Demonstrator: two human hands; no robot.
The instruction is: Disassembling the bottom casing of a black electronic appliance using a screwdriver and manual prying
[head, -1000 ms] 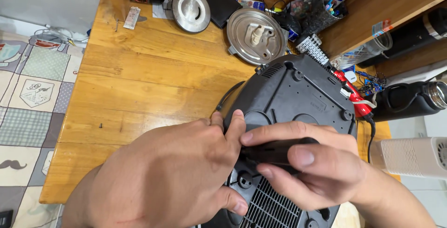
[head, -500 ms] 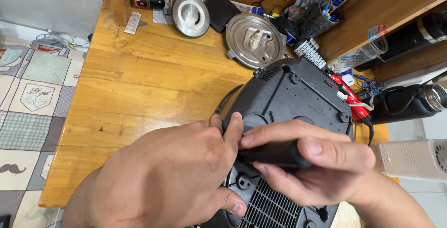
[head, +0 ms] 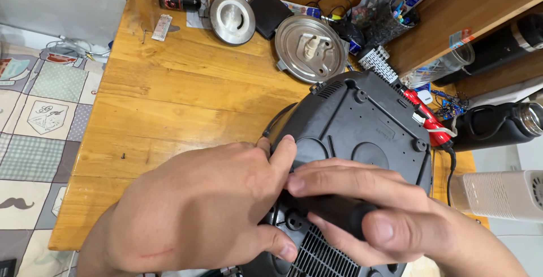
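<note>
A black plastic appliance (head: 362, 124) lies upside down at centre right of the frame on the wooden worktop (head: 169, 101). Its base is rounded, with moulded ribs, small round feet, a circular recess and a slotted vent grille at the bottom edge. The left hand (head: 198, 209) lies flat against its left side, fingers closed over the rim. The right hand (head: 373, 220) is curled tight around a black tool handle (head: 339, 215) pressed to the base; the tool's tip is hidden.

At upper centre lie two round metal lids (head: 310, 48), one smaller than the other. A small white label strip (head: 162, 27) sits at upper left, beside a dark can (head: 179, 0) lying on its side. A clear bag (head: 390, 0) of colourful bits stands at upper right. A red tool (head: 430, 119) lies just right of the appliance.
</note>
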